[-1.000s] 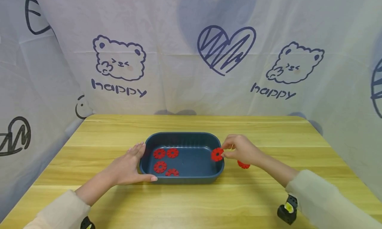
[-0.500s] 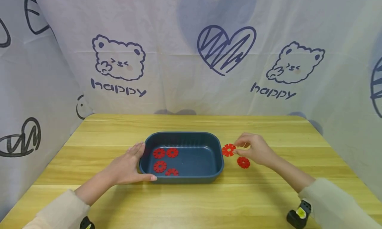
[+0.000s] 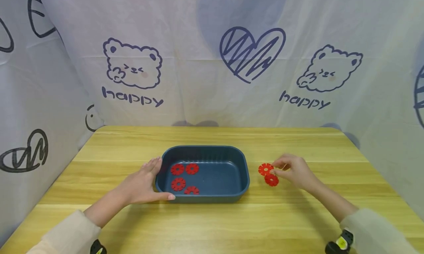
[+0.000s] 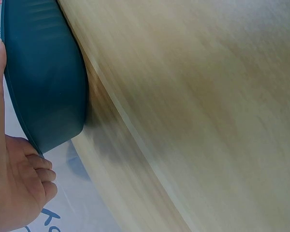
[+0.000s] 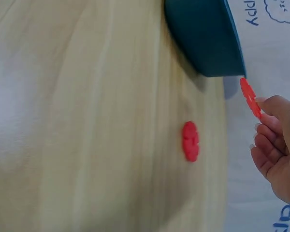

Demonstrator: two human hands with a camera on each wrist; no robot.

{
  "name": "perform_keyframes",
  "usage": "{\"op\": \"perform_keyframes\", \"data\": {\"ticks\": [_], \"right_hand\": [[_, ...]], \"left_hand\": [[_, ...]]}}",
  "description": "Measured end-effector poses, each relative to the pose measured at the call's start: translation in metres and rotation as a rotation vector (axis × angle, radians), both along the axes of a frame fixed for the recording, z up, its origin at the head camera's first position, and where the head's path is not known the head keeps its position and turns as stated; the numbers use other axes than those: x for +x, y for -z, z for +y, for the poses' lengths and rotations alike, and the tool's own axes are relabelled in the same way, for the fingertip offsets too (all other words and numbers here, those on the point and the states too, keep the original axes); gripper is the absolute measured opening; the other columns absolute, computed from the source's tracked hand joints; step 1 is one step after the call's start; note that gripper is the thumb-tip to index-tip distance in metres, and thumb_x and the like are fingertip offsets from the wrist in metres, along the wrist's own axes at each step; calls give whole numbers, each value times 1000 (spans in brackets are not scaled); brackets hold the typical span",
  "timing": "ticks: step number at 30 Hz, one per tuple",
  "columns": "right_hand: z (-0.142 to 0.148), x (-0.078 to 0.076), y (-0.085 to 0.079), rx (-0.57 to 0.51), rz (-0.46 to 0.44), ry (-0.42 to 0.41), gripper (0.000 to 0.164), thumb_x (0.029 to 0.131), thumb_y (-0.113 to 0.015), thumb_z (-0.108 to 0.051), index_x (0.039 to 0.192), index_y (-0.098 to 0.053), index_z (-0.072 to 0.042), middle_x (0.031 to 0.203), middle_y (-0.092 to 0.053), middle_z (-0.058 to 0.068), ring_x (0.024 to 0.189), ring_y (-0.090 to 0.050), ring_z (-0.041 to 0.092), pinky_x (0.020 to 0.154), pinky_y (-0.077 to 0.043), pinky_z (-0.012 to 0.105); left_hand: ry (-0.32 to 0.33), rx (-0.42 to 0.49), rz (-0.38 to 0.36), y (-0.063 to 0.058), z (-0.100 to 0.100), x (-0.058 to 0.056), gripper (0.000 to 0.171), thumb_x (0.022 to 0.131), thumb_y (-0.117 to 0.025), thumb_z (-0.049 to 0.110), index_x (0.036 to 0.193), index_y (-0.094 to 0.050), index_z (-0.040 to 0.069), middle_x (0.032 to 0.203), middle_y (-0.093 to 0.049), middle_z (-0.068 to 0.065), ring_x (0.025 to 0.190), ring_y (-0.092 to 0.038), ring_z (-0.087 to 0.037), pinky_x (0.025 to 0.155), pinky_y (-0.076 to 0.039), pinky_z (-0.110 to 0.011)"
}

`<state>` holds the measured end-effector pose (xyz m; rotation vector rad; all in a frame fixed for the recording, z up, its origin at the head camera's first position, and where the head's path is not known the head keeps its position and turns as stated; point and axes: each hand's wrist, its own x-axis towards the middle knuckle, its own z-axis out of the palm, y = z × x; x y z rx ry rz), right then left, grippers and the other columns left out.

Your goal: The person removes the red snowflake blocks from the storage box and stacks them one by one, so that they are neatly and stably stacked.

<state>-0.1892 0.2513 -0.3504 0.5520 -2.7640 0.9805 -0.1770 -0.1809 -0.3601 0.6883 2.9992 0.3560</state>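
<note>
My right hand pinches a red notched plastic disc between thumb and fingers. In the right wrist view this held disc is seen nearly edge-on, above the table. A second red disc lies flat on the table just below it in the head view. My left hand grips the left end of a dark blue oblong bin, thumb along its front rim, fingers at its left side. Several red discs lie flat in the bin's left half; the front wall partly hides one.
The wooden table runs back to a white cloth printed with bears, hearts and lettering. More cloth hangs at both sides. The bin's right wall stands between the right hand and the discs inside.
The right hand has carried its pinched disc rightward, from over the bin's right rim to beside the disc on the table. My left hand and the bin have stayed put.
</note>
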Motion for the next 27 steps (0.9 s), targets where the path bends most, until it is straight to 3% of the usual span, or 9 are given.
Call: {"op": "perform_keyframes", "data": {"ticks": [13, 27], "right_hand": [[15, 7, 31, -49, 9, 83, 9, 75, -73, -1, 84, -71, 3, 83, -67, 12, 69, -53, 2, 61, -50, 18], [18, 13, 56, -92, -67, 208, 13, 79, -72, -5, 89, -70, 4, 82, -68, 12, 67, -54, 1, 59, -48, 17]], "left_hand": [[-1, 0, 2, 1, -1, 0, 115, 69, -60, 72, 141, -27, -10, 147, -28, -28, 135, -28, -44, 106, -32, -55], [-11, 12, -14, 4, -1, 0, 116, 69, -60, 73, 142, -25, -10, 149, -25, -27, 137, -26, -44, 108, -30, -54]]}}
